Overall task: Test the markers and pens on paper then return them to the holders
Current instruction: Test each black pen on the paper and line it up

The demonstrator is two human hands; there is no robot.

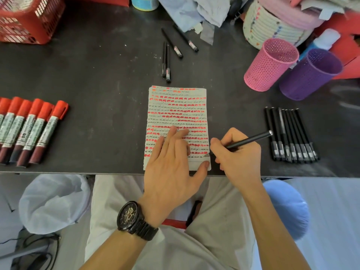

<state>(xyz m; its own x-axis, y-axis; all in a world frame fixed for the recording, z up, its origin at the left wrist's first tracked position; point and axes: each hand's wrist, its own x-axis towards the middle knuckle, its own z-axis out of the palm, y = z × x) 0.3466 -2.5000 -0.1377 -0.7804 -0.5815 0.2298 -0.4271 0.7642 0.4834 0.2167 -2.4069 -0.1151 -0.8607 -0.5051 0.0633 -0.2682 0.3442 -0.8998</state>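
A sheet of paper (176, 106) covered in rows of red marks and black scribbles lies at the table's near edge. My left hand (171, 164) rests flat on its lower part, fingers spread. My right hand (235, 154) grips a black pen (251, 140) with its tip touching the paper's lower right. Several red markers (29, 129) lie in a row at the left. Several black pens (290, 135) lie side by side at the right, and several more black pens (171, 53) lie beyond the paper. A pink holder (270, 65) and a purple holder (309, 75) lean at the back right.
A red mesh basket (27, 20) stands at the back left. A woven white basket (272, 26), crumpled cloth (194, 10) and a blue bottle (323, 40) crowd the back right. A plastic-lined bin (52, 203) sits below the dark table (97, 75) at the left.
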